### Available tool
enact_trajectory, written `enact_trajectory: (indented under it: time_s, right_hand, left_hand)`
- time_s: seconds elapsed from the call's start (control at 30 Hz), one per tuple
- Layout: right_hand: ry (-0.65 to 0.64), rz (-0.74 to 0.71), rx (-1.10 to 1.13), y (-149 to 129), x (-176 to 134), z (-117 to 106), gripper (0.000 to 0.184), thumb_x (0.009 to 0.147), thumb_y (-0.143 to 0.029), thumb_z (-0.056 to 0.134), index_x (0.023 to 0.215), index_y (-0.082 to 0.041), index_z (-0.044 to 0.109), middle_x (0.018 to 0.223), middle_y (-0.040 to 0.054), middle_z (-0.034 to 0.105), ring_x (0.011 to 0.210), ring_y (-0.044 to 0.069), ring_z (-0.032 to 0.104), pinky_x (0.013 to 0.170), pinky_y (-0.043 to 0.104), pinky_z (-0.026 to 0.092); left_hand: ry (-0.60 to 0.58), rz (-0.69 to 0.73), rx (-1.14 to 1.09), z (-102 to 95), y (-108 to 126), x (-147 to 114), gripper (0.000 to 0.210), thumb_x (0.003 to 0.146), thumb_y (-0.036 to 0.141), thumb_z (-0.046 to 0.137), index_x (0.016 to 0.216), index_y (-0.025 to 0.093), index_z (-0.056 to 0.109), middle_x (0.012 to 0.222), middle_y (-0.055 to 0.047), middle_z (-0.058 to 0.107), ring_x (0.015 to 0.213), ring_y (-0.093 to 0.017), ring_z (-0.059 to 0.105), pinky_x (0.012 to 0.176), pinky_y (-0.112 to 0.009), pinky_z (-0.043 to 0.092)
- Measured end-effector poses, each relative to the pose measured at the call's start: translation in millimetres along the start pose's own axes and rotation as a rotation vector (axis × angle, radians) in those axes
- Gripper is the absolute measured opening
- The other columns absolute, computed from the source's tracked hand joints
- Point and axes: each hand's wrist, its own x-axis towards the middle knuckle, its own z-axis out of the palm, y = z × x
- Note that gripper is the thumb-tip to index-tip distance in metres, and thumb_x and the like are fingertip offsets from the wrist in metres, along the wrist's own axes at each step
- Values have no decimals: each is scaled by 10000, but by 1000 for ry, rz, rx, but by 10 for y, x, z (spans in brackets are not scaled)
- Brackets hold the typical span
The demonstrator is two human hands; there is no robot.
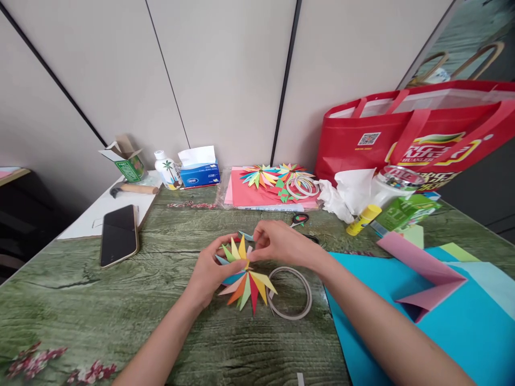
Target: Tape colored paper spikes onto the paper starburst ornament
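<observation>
My left hand [215, 268] grips a multicoloured folded-paper star [253, 287] at its centre, thumb on top. The star has pointed rays in yellow, green, red, orange and blue, with a gap at its upper right. My right hand [276, 242] is closed in a pinch at that gap; a small pale strip [250, 250] shows by its fingertips. Its fingers partly hide a blue paper point [245, 236]. A roll of double-sided tape [290, 316] lies flat on the table just right of the star.
Blue paper sheets [362, 321] and a folded pink sheet [426, 257] lie at right. Behind are scissors [300, 219], a glue stick [363, 220], finished paper stars [261, 176], a tissue pack [200, 174] and a red bag [358, 128]. A phone [119, 236] and hammer [134, 188] are at left.
</observation>
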Motion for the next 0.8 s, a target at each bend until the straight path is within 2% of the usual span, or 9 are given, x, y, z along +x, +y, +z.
enact_trajectory:
  time_s: [0.13,0.23,0.4,0.8]
  right_hand:
    - [42,-95,179,1,28,0,61,706,-202,582,709,-148,610,670,12,639,619,118,574,563,206,406]
    - [32,-128,237,-18,26,-8,101,701,-145,553,736,-141,647,678,17,654,623,114,586,586,203,431]
    - [31,-143,242,-28,17,-5,143,712,-150,550,767,-134,681,703,33,676,635,124,598,593,205,444]
    - [21,-74,168,-81,-19,21,145,712,-215,577,723,-144,702,671,28,679,622,136,588,543,210,392]
  left_hand:
    - [67,4,-59,-32,-22,21,613,525,292,779,1091,183,571,747,-11,673,586,-143,610,563,-234,465]
    - [76,7,-74,-31,-25,23,631,517,294,785,1099,174,571,751,-19,667,575,-133,602,560,-227,465]
    - [81,6,-86,-21,-4,11,629,509,281,791,1090,182,574,737,-5,663,571,-123,594,555,-217,458]
    - [68,32,-35,-11,14,5,612,522,279,785,1088,204,565,736,9,666,557,-125,599,522,-210,456]
